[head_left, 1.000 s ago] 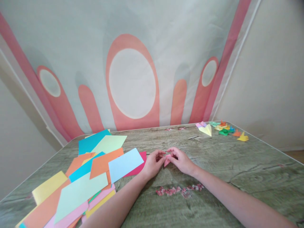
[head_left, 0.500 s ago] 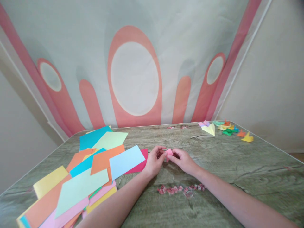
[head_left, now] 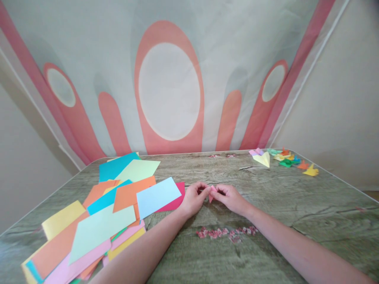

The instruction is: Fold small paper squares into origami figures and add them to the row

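Observation:
A small folded piece of pink paper [head_left: 212, 194] is held between my two hands, just above the middle of the table. My left hand [head_left: 194, 198] pinches its left edge with thumb and fingers. On the other side, my right hand [head_left: 229, 198] grips it the same way, thumb towards me. Fingers cover much of the paper, so its exact folded shape is hard to make out. Beside my left hand lies a crimson sheet [head_left: 180, 197], partly under a light blue sheet [head_left: 159, 197].
Loose coloured sheets [head_left: 102, 228] overlap in a pile across the left of the wood-grain table [head_left: 266, 205]. Several small folded paper figures [head_left: 286, 163] and a pale yellow folded piece [head_left: 263, 159] sit at the far right. A printed backdrop [head_left: 168, 90] hangs behind.
My fingers have shifted slightly on the pink paper, which now looks narrower and more pointed at the bottom. The camera view has tilted a little; the sheets and figures lie as before.

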A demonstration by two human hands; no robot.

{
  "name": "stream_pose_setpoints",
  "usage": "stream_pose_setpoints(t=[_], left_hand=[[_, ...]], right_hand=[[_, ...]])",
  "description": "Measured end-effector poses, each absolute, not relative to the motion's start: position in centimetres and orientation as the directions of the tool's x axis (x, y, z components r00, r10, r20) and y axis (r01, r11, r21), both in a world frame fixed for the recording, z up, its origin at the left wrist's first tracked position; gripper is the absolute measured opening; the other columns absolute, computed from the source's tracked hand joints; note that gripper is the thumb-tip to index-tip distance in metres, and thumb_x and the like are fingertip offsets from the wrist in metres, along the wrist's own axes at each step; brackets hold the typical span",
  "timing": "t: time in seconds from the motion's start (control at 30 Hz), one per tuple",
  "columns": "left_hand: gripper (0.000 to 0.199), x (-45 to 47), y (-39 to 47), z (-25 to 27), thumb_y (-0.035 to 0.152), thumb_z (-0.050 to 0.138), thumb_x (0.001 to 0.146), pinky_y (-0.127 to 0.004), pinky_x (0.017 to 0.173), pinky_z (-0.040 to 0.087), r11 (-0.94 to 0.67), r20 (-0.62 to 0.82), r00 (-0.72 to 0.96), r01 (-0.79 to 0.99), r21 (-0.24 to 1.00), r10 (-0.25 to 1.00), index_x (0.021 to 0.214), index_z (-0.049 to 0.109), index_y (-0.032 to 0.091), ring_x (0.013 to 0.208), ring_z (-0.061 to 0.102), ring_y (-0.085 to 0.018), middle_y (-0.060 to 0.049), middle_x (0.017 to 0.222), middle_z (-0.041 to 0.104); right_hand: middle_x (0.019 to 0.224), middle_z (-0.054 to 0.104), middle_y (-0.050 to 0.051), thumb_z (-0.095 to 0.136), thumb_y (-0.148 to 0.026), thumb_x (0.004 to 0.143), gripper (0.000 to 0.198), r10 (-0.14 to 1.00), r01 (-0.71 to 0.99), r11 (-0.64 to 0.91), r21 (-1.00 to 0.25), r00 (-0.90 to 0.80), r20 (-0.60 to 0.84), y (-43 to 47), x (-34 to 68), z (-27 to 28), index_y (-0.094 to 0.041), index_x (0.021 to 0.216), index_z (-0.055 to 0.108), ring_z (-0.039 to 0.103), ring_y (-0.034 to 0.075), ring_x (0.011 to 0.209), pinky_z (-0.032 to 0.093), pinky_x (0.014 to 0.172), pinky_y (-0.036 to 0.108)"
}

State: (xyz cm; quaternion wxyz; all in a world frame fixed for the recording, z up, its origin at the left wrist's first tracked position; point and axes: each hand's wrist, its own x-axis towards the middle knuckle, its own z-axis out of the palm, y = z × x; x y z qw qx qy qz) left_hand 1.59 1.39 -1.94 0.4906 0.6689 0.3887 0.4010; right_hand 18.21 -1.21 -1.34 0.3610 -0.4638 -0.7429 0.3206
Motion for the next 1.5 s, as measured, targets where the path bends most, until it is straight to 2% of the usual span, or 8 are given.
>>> stream_pose_setpoints(t=[0.13,0.3,0.43,0.83,0.97,1.07,1.27,1.5], left_hand=[[0.028,1.6,1.3,-1.4,0.040,0.057,0.078,-0.021,0.062,0.041,-0.156,0.135,0.358,0.030,0.987,0.924,0.074,0.058,0.013,0.062,0.054,-0.011,-0.001,0.065,0.060],[0.028,1.5,1.3,-1.1,0.040,0.059,0.077,-0.022,0.067,0.041,-0.117,0.123,0.351,-0.039,0.992,0.928,0.073,0.060,0.013,0.068,0.055,-0.012,-0.002,0.072,0.062],[0.028,1.4,1.3,-1.2,0.041,0.059,0.077,-0.023,0.069,0.042,-0.121,0.132,0.366,-0.053,0.991,0.921,0.076,0.061,0.013,0.071,0.057,-0.013,-0.003,0.074,0.063],[0.030,1.4,1.4,-1.6,0.043,0.058,0.078,-0.025,0.071,0.044,-0.176,0.166,0.326,0.002,0.984,0.931,0.079,0.058,0.013,0.073,0.058,-0.014,-0.004,0.078,0.065],[0.031,1.4,1.5,-1.7,0.043,0.059,0.077,-0.025,0.070,0.045,-0.168,0.156,0.352,0.002,0.986,0.923,0.079,0.060,0.013,0.072,0.059,-0.015,-0.004,0.076,0.065],[0.030,1.4,1.5,-1.9,0.042,0.060,0.076,-0.024,0.066,0.045,-0.183,0.150,0.379,0.051,0.982,0.913,0.079,0.062,0.012,0.068,0.058,-0.014,-0.004,0.075,0.065],[0.029,1.4,1.4,-2.1,0.042,0.060,0.076,-0.023,0.063,0.044,-0.257,0.180,0.417,0.138,0.956,0.891,0.078,0.064,0.013,0.067,0.058,-0.014,-0.004,0.073,0.065],[0.032,1.3,1.3,-1.8,0.044,0.059,0.076,-0.022,0.059,0.042,-0.257,0.181,0.418,0.134,0.957,0.890,0.077,0.063,0.012,0.063,0.055,-0.012,-0.003,0.070,0.063]], right_hand=[[0.068,0.061,0.000,0.052,-0.040,0.082,0.028,0.930,0.446,0.335,-0.830,-0.296,0.217,-1.2,17.9,-1.6,-0.016,0.075,0.063,0.051,0.013,0.062,0.037,0.057,0.022],[0.066,0.059,-0.001,0.057,-0.038,0.079,0.024,0.939,0.472,0.329,-0.818,-0.256,0.230,-1.1,17.7,-2.1,-0.015,0.075,0.060,0.051,0.012,0.061,0.036,0.055,0.022],[0.061,0.054,-0.002,0.050,-0.038,0.084,0.033,0.912,0.501,0.396,-0.770,-0.313,0.266,-0.9,17.8,-2.3,-0.015,0.061,0.058,0.048,0.011,0.058,0.033,0.055,0.022],[0.063,0.055,-0.001,0.048,-0.041,0.085,0.033,0.922,0.482,0.371,-0.794,-0.294,0.252,-1.3,17.8,-2.2,-0.016,0.065,0.055,0.048,0.012,0.060,0.036,0.057,0.023],[0.078,0.060,0.001,0.046,-0.047,0.084,0.031,0.956,0.313,0.267,-0.912,-0.207,0.209,-1.2,17.6,-1.8,-0.018,0.087,0.057,0.054,0.015,0.073,0.042,0.066,0.025],[0.077,0.060,0.001,0.043,-0.047,0.086,0.030,0.967,0.220,0.228,-0.949,-0.162,0.195,-1.3,17.5,-1.5,-0.019,0.085,0.054,0.056,0.015,0.075,0.043,0.072,0.026],[0.074,0.059,-0.001,0.056,-0.036,0.079,0.017,0.957,0.095,0.233,-0.968,-0.197,0.211,-1.6,17.4,-1.5,-0.020,0.084,0.052,0.055,0.014,0.069,0.043,0.068,0.026],[0.088,0.059,0.002,0.054,-0.030,0.079,0.012,0.952,0.213,0.281,-0.936,-0.187,0.243,-1.3,18.0,-1.6,-0.019,0.077,0.058,0.054,0.016,0.084,0.041,0.080,0.028]])
